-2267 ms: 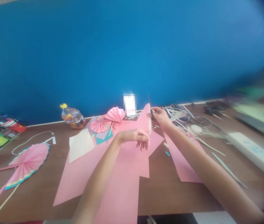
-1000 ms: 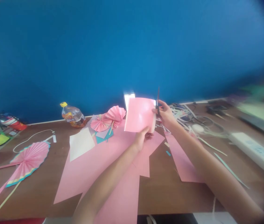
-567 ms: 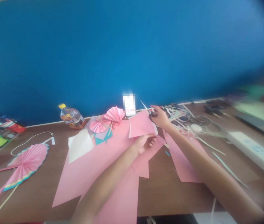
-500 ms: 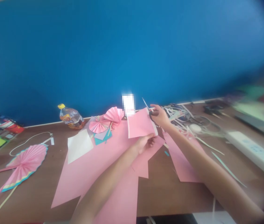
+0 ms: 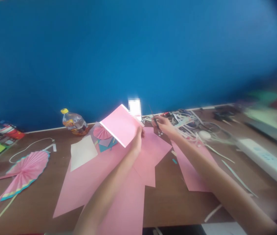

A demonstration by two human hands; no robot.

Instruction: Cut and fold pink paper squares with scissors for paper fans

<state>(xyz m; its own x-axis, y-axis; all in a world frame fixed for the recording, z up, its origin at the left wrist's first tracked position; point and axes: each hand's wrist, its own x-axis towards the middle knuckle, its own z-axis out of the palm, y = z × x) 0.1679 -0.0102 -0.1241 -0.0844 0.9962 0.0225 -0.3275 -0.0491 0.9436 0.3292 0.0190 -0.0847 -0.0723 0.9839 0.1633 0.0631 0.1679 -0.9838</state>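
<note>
My left hand is closed on the lower right edge of a pink paper piece and holds it up, tilted to the left, above the table. My right hand is closed round dark-handled scissors, just right of the paper and apart from it. Whether the blades are apart is too blurred to see. Larger pink sheets lie flat under both forearms.
Folded pink paper fans lie at the left; another fan sits behind the held paper. A bottle stands by the blue wall. A cream sheet, paper strips and cables and a white power strip lie on the brown table.
My left hand has swung the pink piece to the left, away from the scissors. My right hand with the scissors has dropped slightly.
</note>
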